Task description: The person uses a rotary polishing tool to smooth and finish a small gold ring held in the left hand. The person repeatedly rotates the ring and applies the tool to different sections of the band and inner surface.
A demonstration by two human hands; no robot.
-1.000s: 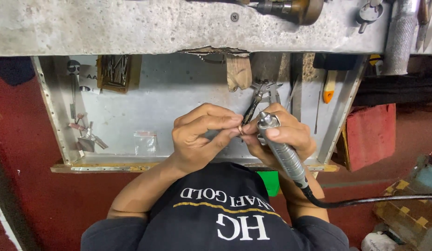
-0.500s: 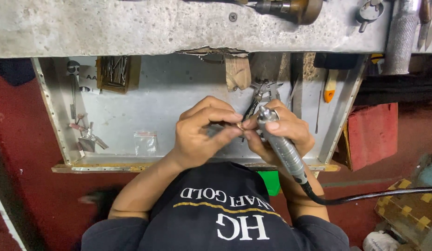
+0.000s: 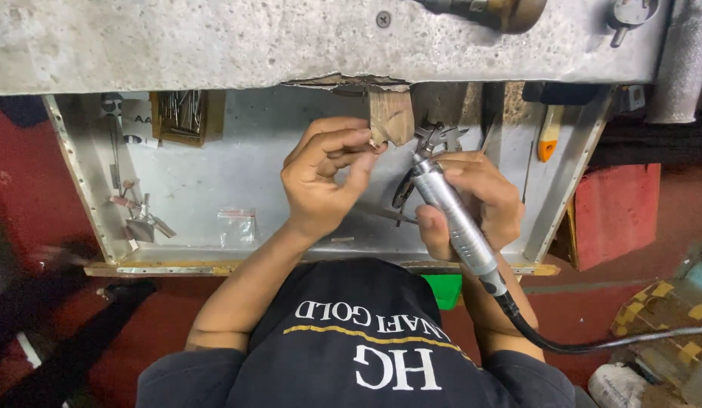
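Observation:
My left hand (image 3: 320, 177) is raised to the wooden bench peg (image 3: 390, 115), thumb and forefinger pinched on a small piece that the fingertips almost hide. My right hand (image 3: 479, 198) grips a silver rotary handpiece (image 3: 453, 215) like a pen, tip pointing up toward the peg. Its black cable (image 3: 562, 346) trails off to the right. The two hands are a little apart.
A shallow metal tray (image 3: 86, 204) under the grey bench top (image 3: 215, 45) holds a small plastic bag (image 3: 237, 227), loose tools (image 3: 139, 217), a box of burs (image 3: 181, 113), pliers (image 3: 435, 137) and an orange-handled tool (image 3: 549, 140). A red box (image 3: 615, 211) stands at the right.
My left hand has lifted away from the right hand and moved up to the wooden peg. The right hand with the handpiece has shifted slightly right and down.

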